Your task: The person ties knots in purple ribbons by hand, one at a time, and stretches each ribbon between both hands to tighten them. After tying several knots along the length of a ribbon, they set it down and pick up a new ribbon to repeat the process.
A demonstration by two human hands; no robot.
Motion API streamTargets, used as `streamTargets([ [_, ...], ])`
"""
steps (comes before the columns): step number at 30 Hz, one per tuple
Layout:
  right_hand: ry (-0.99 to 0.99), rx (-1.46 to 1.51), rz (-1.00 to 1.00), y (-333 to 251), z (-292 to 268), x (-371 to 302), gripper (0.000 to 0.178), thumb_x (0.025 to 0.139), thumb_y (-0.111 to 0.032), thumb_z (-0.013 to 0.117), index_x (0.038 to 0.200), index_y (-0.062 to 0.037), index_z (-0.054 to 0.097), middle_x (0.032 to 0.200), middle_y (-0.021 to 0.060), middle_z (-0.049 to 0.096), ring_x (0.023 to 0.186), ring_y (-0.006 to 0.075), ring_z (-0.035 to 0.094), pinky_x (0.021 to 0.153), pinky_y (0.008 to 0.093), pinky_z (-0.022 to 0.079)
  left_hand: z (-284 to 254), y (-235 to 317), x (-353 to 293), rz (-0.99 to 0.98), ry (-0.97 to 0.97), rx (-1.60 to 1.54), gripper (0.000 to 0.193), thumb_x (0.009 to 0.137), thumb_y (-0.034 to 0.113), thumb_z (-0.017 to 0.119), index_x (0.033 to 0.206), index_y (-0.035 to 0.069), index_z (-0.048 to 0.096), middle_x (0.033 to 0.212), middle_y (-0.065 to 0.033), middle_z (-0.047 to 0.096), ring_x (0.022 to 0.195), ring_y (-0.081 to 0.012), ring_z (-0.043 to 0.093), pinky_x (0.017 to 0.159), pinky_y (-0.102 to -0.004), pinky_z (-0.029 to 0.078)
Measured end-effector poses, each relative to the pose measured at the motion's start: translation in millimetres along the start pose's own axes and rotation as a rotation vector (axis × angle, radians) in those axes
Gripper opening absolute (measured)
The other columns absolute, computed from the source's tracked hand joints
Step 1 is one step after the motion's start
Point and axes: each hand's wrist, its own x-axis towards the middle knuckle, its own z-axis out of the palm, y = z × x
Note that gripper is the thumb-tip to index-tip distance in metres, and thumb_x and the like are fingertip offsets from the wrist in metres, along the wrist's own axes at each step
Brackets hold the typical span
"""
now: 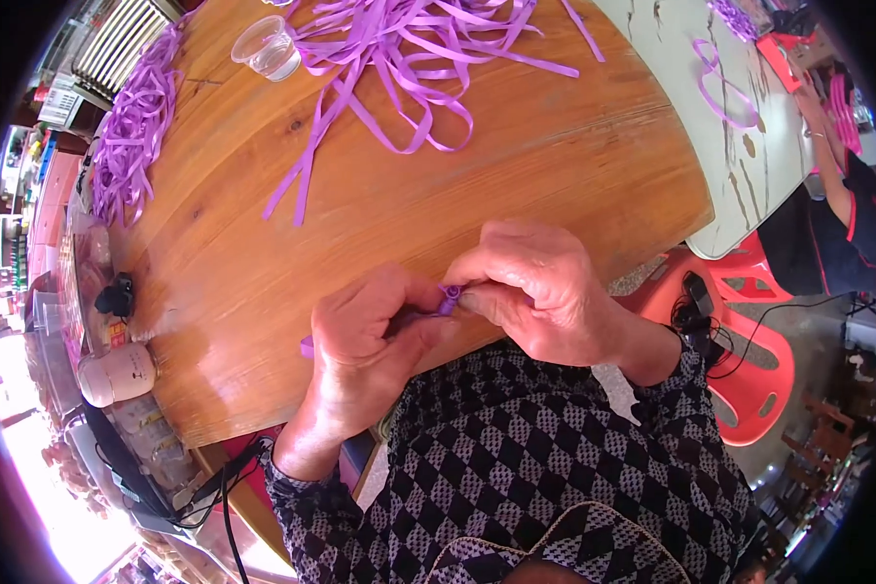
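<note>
My left hand (365, 346) and my right hand (540, 292) meet at the near edge of a round wooden table (516, 165). Together they pinch a small folded piece of purple ribbon (448, 298) between the fingertips. A short purple end (307, 346) sticks out under my left hand. Farther back on the table lies a loose heap of purple ribbon strips (409, 49), with long ends trailing toward me.
A clear plastic cup (268, 47) stands at the table's far left. More purple strips (131, 131) hang over the left edge. A small pink bottle (117, 374) lies at the left. A red plastic chair (749, 331) and another person (842, 185) at a pale table are to the right.
</note>
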Motion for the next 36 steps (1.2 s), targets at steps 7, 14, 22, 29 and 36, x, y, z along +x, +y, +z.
streamTargets([
  [7, 0.033, 0.068, 0.023, 6.0, -1.4, -4.9, 0.017, 0.069, 0.005, 0.068, 0.084, -0.0021, 0.064, 0.071, 0.0063, 0.057, 0.062, 0.0207, 0.052, 0.056, 0.0294, 0.041, 5.3, -6.2, -6.1, -0.154, 0.086, -0.273, 0.019, 0.07, 0.003, 0.073, 0.087, -0.001, 0.064, 0.076, -0.0043, 0.06, 0.069, -0.0107, 0.054, 0.063, -0.0213, 0.043],
  [14, 0.07, -0.067, -0.013, 4.0, -2.0, -4.8, 0.014, 0.068, 0.004, 0.069, 0.08, -0.0024, 0.063, 0.072, 0.0049, 0.058, 0.064, 0.0194, 0.053, 0.059, 0.0294, 0.041, 6.7, -2.0, -3.1, -0.002, 0.132, -0.078, 0.017, 0.07, 0.003, 0.072, 0.086, 0.0, 0.066, 0.075, -0.0041, 0.059, 0.067, -0.0108, 0.053, 0.061, -0.0218, 0.042],
  [22, 0.031, 0.004, 0.044, 4.7, -1.2, -5.6, 0.013, 0.068, 0.001, 0.071, 0.077, -0.0011, 0.062, 0.071, 0.0059, 0.059, 0.064, 0.0204, 0.053, 0.056, 0.0297, 0.042, 10.5, -4.3, -2.2, 0.062, 0.117, 0.0, 0.018, 0.071, 0.002, 0.072, 0.089, 0.001, 0.067, 0.075, -0.0036, 0.059, 0.067, -0.0105, 0.053, 0.06, -0.0215, 0.042],
  [29, 0.091, 0.178, 0.212, 3.2, 0.7, -10.0, 0.011, 0.073, 0.001, 0.07, 0.08, 0.0021, 0.062, 0.073, 0.0067, 0.06, 0.062, 0.012, 0.053, 0.054, 0.024, 0.041, 16.0, -17.8, -3.5, -0.087, 0.157, -0.341, 0.017, 0.071, 0.002, 0.072, 0.087, 0.0, 0.067, 0.077, -0.0028, 0.061, 0.07, -0.0096, 0.053, 0.064, -0.0213, 0.042],
  [36, 0.1, 0.281, 0.289, 0.9, 3.3, -15.1, 0.007, 0.076, 0.004, 0.067, 0.082, 0.0038, 0.062, 0.072, 0.0046, 0.058, 0.058, 0.0054, 0.049, 0.051, 0.0192, 0.037, 15.2, -22.9, -6.5, -0.2, 0.224, -0.486, 0.016, 0.068, 0.001, 0.074, 0.082, 0.001, 0.068, 0.074, -0.002, 0.062, 0.069, -0.0082, 0.053, 0.063, -0.0205, 0.041],
])
